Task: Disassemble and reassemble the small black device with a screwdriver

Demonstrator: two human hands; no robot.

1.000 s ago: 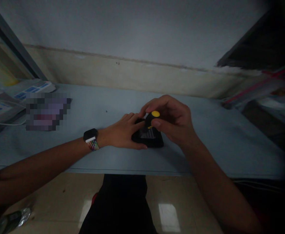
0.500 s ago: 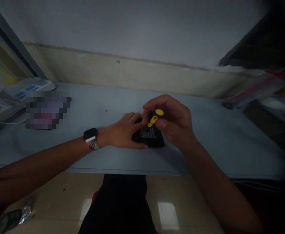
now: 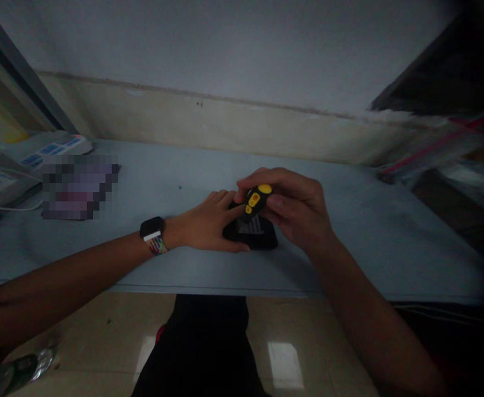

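Note:
On the table lies a flat black device (image 3: 264, 240) with a pale printed label on its upper face. My left hand (image 3: 213, 223) steadies it from the left, thumb along the near edge and fingers reaching over the far side. Above the label, my right hand (image 3: 297, 207) is closed around the black-and-yellow handle of a screwdriver (image 3: 254, 199). The handle leans over the device, its lower end pointing down at the label. I cannot make out the shaft or the tip, which are dark and partly behind the left fingers.
At the left of the grey table (image 3: 159, 165) are a pixelated flat object (image 3: 79, 190), a white power strip (image 3: 55, 149) and cables. A tiny dark speck (image 3: 179, 187) lies behind the left hand. Blurred items wrapped in plastic (image 3: 457, 165) stand at the right. A bottle (image 3: 25, 372) is on the floor.
My right fingers have closed lower around the screwdriver handle, and the handle has turned and tilted slightly. The left hand and the black device stay in place.

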